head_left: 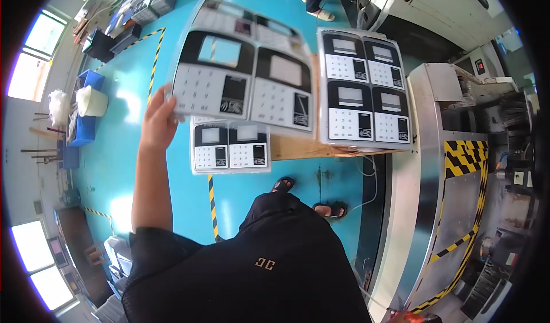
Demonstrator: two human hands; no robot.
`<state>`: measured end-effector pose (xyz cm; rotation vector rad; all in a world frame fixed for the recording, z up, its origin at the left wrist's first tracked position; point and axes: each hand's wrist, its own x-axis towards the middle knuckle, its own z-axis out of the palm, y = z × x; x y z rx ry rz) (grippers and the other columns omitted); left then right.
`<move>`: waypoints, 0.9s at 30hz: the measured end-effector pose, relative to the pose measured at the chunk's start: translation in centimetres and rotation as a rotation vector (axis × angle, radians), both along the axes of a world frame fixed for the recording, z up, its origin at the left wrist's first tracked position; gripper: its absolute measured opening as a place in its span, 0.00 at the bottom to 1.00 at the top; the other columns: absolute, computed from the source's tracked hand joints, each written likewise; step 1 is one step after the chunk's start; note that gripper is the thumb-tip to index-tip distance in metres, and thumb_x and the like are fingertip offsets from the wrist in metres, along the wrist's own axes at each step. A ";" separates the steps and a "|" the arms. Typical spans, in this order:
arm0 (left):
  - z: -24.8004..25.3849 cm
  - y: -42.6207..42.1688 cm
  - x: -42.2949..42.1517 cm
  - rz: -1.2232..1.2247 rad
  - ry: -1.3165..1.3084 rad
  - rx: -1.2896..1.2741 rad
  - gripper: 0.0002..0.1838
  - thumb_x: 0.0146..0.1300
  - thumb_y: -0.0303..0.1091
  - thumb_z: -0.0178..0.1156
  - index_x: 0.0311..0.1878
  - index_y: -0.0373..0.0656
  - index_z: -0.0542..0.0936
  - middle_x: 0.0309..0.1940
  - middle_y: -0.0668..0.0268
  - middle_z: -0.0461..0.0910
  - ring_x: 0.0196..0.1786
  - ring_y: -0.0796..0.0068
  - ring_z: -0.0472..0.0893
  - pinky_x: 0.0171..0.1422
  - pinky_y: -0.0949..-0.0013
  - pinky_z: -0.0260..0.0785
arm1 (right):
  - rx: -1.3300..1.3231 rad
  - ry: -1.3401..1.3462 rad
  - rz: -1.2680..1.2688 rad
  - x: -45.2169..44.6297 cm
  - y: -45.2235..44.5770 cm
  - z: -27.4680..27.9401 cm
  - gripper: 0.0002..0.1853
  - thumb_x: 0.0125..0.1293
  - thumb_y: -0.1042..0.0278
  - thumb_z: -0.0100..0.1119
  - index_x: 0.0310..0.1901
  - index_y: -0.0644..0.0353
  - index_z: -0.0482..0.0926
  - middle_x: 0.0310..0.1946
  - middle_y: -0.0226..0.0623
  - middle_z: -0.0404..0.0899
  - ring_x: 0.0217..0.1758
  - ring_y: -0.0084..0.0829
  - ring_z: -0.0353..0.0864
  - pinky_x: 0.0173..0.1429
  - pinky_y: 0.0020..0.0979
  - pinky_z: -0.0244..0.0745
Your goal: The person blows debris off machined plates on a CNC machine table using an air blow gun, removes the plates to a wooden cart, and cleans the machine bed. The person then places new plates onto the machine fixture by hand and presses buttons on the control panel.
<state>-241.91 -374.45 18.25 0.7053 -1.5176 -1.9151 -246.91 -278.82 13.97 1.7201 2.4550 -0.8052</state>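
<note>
Left hand (160, 116) grips a keypad sheet (246, 88) above a tabletop (292, 148), seemingly mid-transfer. Right hand unseen; next move needs level support

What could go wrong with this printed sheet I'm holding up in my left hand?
Your left hand grips the held sheet near one corner, so it might bend or slip. It could also bump the partly hidden sheet, which seems to overhang the wooden table.
</note>
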 end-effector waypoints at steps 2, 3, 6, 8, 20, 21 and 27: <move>-3.6 -0.2 4.6 0.062 -0.084 0.101 0.23 0.68 0.32 0.51 0.64 0.32 0.66 0.46 0.62 0.79 0.40 0.77 0.77 0.39 0.73 0.66 | 0.063 0.069 0.022 -1.0 0.5 0.9 0.29 0.63 0.52 0.60 0.60 0.64 0.73 0.35 0.40 0.81 0.37 0.31 0.82 0.42 0.30 0.76; -6.2 -0.4 7.0 0.073 -0.139 0.152 0.23 0.68 0.32 0.51 0.64 0.33 0.65 0.48 0.62 0.78 0.41 0.77 0.77 0.39 0.73 0.67 | 0.109 0.122 0.050 -1.4 0.4 0.7 0.28 0.63 0.53 0.60 0.60 0.64 0.73 0.34 0.39 0.81 0.36 0.30 0.82 0.41 0.29 0.76; -15.6 -0.1 13.4 0.124 -0.305 0.386 0.21 0.69 0.31 0.52 0.65 0.42 0.67 0.47 0.64 0.80 0.42 0.76 0.81 0.37 0.75 0.73 | 0.540 0.450 0.328 -4.0 0.1 -3.0 0.30 0.66 0.54 0.51 0.67 0.57 0.66 0.43 0.42 0.83 0.42 0.35 0.84 0.48 0.31 0.78; -23.5 -0.3 16.5 0.182 -0.653 0.416 0.23 0.68 0.35 0.57 0.65 0.45 0.69 0.45 0.64 0.80 0.39 0.74 0.82 0.37 0.72 0.76 | 0.074 0.553 0.175 -6.0 -5.3 -2.5 0.34 0.70 0.50 0.48 0.74 0.54 0.55 0.61 0.45 0.74 0.60 0.39 0.77 0.63 0.32 0.71; -33.8 -2.2 12.4 0.253 -1.595 -0.273 0.32 0.52 0.38 0.60 0.62 0.37 0.70 0.50 0.40 0.78 0.54 0.41 0.79 0.59 0.53 0.72 | -0.099 -0.592 1.399 5.0 -22.7 -23.4 0.21 0.61 0.58 0.61 0.48 0.69 0.75 0.28 0.52 0.80 0.30 0.48 0.85 0.30 0.42 0.80; -31.9 -2.3 10.0 0.199 -1.470 -0.249 0.32 0.52 0.38 0.60 0.62 0.37 0.70 0.51 0.40 0.78 0.56 0.42 0.78 0.61 0.54 0.70 | -0.113 -0.467 1.381 6.0 -21.6 -24.3 0.22 0.61 0.57 0.61 0.47 0.70 0.75 0.29 0.53 0.80 0.31 0.50 0.85 0.31 0.43 0.80; -25.3 1.9 -9.6 -0.289 -0.847 -0.223 0.25 0.56 0.35 0.60 0.58 0.39 0.74 0.37 0.60 0.82 0.29 0.74 0.78 0.30 0.68 0.70 | -0.474 -0.265 0.853 -1.6 -34.7 7.5 0.17 0.66 0.54 0.57 0.49 0.59 0.77 0.32 0.31 0.79 0.31 0.24 0.78 0.29 0.28 0.75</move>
